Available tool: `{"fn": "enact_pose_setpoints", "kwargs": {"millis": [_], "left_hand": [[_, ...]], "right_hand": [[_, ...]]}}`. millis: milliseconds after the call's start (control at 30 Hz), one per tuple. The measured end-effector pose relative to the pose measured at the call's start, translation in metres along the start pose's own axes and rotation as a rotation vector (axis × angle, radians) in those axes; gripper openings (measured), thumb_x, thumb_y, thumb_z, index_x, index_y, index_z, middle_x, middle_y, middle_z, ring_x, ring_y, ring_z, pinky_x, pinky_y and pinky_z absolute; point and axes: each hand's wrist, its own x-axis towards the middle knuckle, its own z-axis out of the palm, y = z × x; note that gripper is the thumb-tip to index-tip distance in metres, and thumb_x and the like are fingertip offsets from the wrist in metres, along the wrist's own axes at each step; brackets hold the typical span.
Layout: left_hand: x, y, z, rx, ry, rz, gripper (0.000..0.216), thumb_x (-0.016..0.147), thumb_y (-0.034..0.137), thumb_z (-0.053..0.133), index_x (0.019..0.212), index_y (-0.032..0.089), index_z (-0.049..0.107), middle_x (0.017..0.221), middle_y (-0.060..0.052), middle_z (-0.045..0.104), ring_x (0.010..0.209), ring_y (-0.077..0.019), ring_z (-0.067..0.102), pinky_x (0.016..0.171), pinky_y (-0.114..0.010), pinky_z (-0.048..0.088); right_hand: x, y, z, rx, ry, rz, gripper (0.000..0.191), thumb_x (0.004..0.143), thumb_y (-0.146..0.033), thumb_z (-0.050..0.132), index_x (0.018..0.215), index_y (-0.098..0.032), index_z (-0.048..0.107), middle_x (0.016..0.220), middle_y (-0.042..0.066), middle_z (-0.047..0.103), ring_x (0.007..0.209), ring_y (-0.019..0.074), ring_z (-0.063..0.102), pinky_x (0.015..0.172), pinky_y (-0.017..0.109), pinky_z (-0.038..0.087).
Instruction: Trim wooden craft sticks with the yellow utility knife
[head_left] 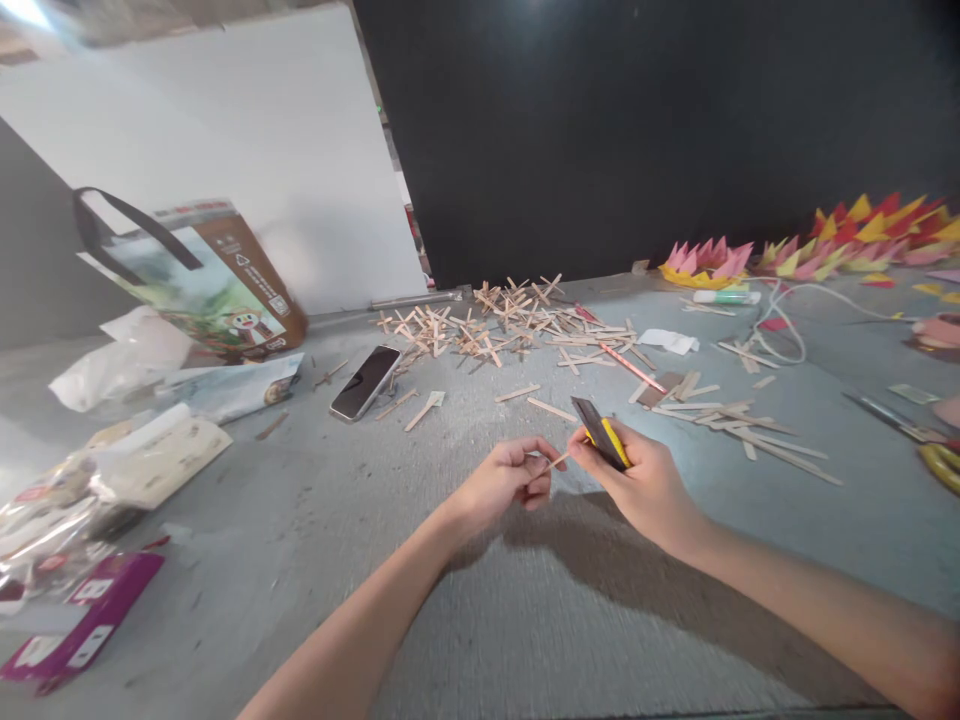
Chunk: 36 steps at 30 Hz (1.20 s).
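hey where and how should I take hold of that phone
Probably by the middle of its long edges, from above on the near side: the phone lies flat and slim, dark face up, with wooden sticks just to its right. Your left hand is nearer, but holds a thin stick.

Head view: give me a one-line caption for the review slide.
Left hand holding a thin wooden stick, right hand holding a yellow-and-black utility knife, with scattered sticks beyond.
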Motion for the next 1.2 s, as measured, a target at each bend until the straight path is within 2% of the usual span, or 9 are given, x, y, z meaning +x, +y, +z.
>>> {"fn": "enact_pose_setpoints", "kwargs": {"millis": [133,267,333,467,600,700,967,1200], "left_hand": [[-0.002,0.002,0.007,0.105,-0.02,0.005,0.036,0.093,0.054,0.062,0.094,0.019,0.066,0.065,0.004,0.041,0.055,-0.0114,0.04,0.055,-0.025,0.037],[-0.005,-0.001,0.016,0.337,0.024,0.111,0.041,0.102,0.056,0.047,0.1,0.02,0.066,0.062,0.005,0.043,0.051,-0.0106,0.042,0.054,-0.024,0.039],[-0.005,-0.004,0.018,0.431,0.092,0.152,0.037,0.105,0.053,0.043,0.101,0.021,0.062,0.059,0.006,0.043,0.048,-0.0101,0.041,0.051,-0.023,0.037],[-0.002,-0.007,0.014,0.493,0.23,0.196,0.034,0.107,0.051,0.038,0.095,0.023,0.053,0.055,0.009,0.037,0.044,-0.0096,0.037,0.047,-0.021,0.033],[-0.001,-0.005,0.009,0.537,0.34,0.272,0.035,0.108,0.051,0.035,0.093,0.023,0.051,0.053,0.009,0.038,0.045,-0.0099,0.039,0.049,-0.021,0.033],[-0.001,-0.002,0.009,0.535,0.375,0.289,0.036,0.108,0.052,0.034,0.093,0.023,0.05,0.052,0.009,0.037,0.046,-0.0102,0.04,0.049,-0.021,0.034],[-0.001,-0.005,0.006,0.582,0.363,0.292,0.037,0.108,0.052,0.034,0.095,0.022,0.051,0.055,0.009,0.039,0.046,-0.0102,0.043,0.049,-0.021,0.035],[0.0,-0.007,0.003,0.615,0.358,0.297,0.035,0.109,0.049,0.032,0.096,0.022,0.05,0.057,0.009,0.036,0.047,-0.0092,0.041,0.049,-0.02,0.034]], "right_hand": [[0.006,0.003,-0.002,-0.029,0.061,0.022,0.032,0.099,-0.053,0.063,0.089,-0.023,0.067,0.068,-0.001,0.06,0.062,0.016,0.052,0.06,0.028,0.042],[0.012,0.01,-0.003,0.024,0.074,0.098,0.036,0.097,-0.057,0.064,0.093,-0.022,0.067,0.057,-0.004,0.049,0.051,0.0142,0.045,0.048,0.027,0.034],[0.013,0.011,-0.003,0.121,0.042,0.136,0.037,0.099,-0.059,0.059,0.101,-0.022,0.064,0.056,-0.006,0.046,0.044,0.0128,0.042,0.042,0.026,0.032],[0.01,0.006,-0.003,0.285,-0.012,0.15,0.039,0.104,-0.058,0.052,0.129,-0.028,0.05,0.066,-0.007,0.051,0.037,0.0114,0.044,0.035,0.025,0.034],[0.005,0.004,-0.004,0.102,-0.079,0.071,0.032,0.103,-0.055,0.056,0.118,-0.026,0.062,0.07,-0.003,0.056,0.044,0.0119,0.051,0.043,0.026,0.042],[0.002,0.008,-0.003,0.059,-0.093,0.038,0.033,0.103,-0.054,0.057,0.117,-0.026,0.067,0.074,-0.001,0.06,0.045,0.0119,0.05,0.043,0.026,0.042],[0.001,0.006,-0.004,-0.015,-0.131,-0.034,0.027,0.105,-0.047,0.054,0.109,-0.024,0.068,0.07,-0.001,0.056,0.047,0.0105,0.041,0.043,0.024,0.037],[0.002,0.003,-0.006,-0.08,-0.154,-0.076,0.026,0.107,-0.044,0.052,0.105,-0.023,0.067,0.069,-0.003,0.056,0.049,0.0099,0.043,0.047,0.024,0.038]]}}
